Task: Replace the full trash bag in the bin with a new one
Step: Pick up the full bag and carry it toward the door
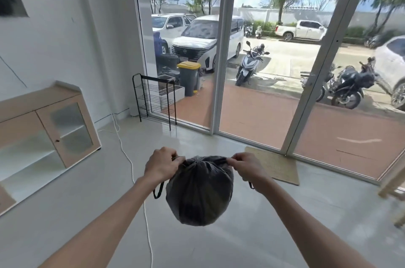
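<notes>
A full dark grey trash bag [198, 193] hangs in the air in front of me, above the floor, its mouth gathered tight at the top. My left hand [161, 165] grips the black drawstring on the bag's left side, and a loop of the string dangles below my wrist. My right hand [246, 168] pinches the drawstring on the right side. Both hands pull the strings apart at the same height. No indoor bin is in view.
A light wooden cabinet [43, 134] stands at the left wall. A white cable [131, 166] runs across the floor. A black wire rack [156, 98] stands by the glass doors [258, 92], with a doormat [275, 165] before them. A wooden stool leg [392, 184] shows at right.
</notes>
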A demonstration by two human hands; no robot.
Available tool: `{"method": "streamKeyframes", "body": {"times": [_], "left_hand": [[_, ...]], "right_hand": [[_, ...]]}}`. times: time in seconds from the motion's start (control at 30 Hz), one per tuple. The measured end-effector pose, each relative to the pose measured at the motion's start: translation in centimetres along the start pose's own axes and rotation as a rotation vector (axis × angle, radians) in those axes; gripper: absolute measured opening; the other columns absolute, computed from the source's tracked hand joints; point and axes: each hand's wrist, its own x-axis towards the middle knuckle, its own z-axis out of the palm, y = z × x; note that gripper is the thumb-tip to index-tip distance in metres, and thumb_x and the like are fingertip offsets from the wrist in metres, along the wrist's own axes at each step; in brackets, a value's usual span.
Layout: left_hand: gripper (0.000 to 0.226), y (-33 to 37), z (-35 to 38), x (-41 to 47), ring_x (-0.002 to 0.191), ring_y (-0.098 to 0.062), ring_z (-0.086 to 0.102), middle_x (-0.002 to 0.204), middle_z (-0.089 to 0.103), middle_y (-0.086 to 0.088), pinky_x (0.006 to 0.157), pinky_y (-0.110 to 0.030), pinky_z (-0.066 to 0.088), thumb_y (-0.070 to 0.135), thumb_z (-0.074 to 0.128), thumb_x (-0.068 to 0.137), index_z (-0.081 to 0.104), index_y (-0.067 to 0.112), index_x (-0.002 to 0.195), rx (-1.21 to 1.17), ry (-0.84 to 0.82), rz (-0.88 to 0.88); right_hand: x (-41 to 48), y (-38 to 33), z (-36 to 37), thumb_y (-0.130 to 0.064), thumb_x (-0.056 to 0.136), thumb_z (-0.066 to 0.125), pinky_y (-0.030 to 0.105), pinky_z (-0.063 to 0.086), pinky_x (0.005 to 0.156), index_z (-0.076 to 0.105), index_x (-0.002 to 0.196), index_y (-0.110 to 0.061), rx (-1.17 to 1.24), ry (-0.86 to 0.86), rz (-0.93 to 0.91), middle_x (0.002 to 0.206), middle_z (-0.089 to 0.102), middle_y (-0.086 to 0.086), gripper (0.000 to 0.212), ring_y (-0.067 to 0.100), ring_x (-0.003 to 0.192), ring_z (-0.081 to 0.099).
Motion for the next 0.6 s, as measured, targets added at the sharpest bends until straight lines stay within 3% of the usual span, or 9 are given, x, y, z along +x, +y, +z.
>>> {"method": "streamKeyframes", "body": {"times": [0.27,0.6], "left_hand": [[0.036,1.2,2.2,16.9,0.071,-0.021,0.059,0.066,0.058,0.004,0.061,-0.029,0.037,0.043,0.069,0.089,0.056,0.026,0.061,-0.015,-0.038,0.067],[0.036,4.0,5.3,38.1,0.077,-0.026,0.066,0.069,0.063,-0.002,0.064,-0.034,0.047,0.044,0.067,0.089,0.06,0.02,0.063,-0.015,-0.128,0.146]], "right_hand": [[15.4,-1.6,-0.4,-0.029,0.088,0.067,0.023,0.028,0.041,0.069,0.066,-0.015,0.019,0.077,0.029,0.048,0.049,-0.009,0.026,0.011,0.044,0.038],[33.7,-3.2,-2.1,-0.029,0.089,0.067,0.023,0.029,0.04,0.067,0.064,-0.015,-0.006,0.196,0.087,0.046,0.047,-0.007,0.029,0.012,0.043,0.038]]}}
